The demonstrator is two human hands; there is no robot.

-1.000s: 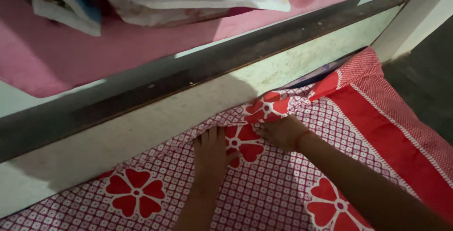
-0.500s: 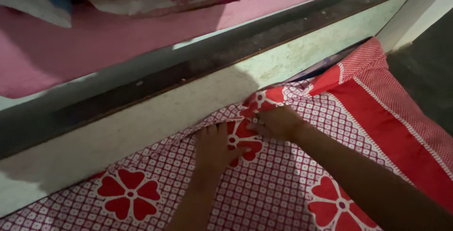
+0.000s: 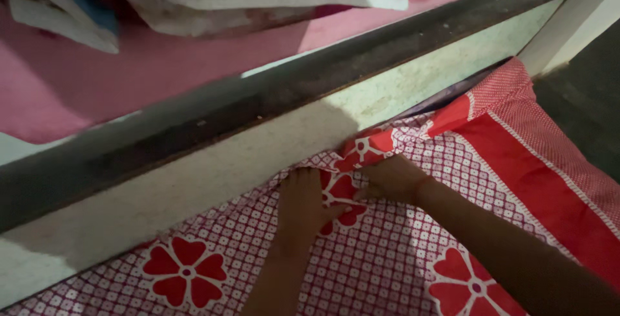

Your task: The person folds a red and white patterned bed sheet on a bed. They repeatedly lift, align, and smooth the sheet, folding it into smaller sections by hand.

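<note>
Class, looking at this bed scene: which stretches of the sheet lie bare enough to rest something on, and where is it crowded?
Bare: bedsheet between the forearms; the red border at right. Crowded: the wall edge, where left hand and right hand press the sheet.

A pale wall point(image 3: 213, 161) is running slantwise under a dark ledge point(image 3: 258, 106), pink cloth point(image 3: 129, 71) is hanging above it, a white post point(image 3: 568, 25) is standing at the right, and dim light is leaving the floor point(image 3: 594, 103) dark.
</note>
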